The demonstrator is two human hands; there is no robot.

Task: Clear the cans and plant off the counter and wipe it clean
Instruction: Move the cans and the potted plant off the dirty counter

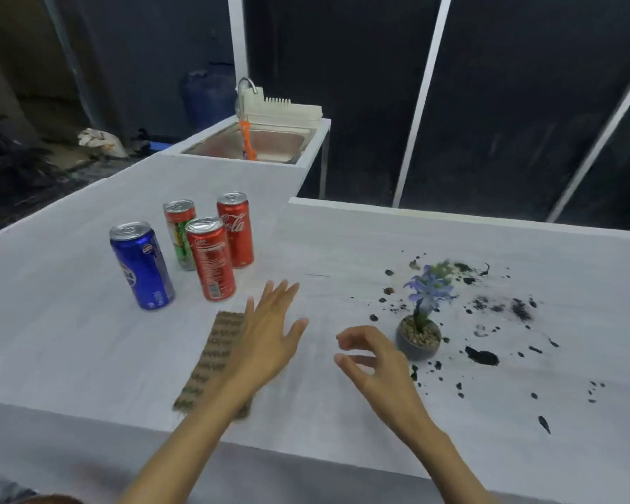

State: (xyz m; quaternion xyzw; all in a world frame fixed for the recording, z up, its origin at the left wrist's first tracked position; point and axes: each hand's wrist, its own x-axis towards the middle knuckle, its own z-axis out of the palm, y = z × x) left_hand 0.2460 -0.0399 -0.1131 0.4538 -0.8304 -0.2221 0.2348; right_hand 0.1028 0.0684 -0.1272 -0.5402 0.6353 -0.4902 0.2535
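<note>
A blue can [140, 265], a near red can [211, 260], a far red can [235, 231] and a red-and-green can [180, 232] stand upright, clustered on the white counter [70, 340]. Well apart to their right, a blue-flowered plant [419, 332] in a small grey pot stands upright amid scattered dark soil [482, 356]. A brown woven cloth [211, 358] lies flat near the front edge.

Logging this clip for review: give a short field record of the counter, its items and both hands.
cans: blue aluminium can, front red cola can, rear red cola can, red-and-green can, all upright
plant: blue-flowered plant in grey pot, upright
mess: dark soil scattered on white counter around pot
cloth: brown woven cloth under left hand
left hand: fingers spread, holds nothing
right hand: loosely curved, empty, near pot
</note>
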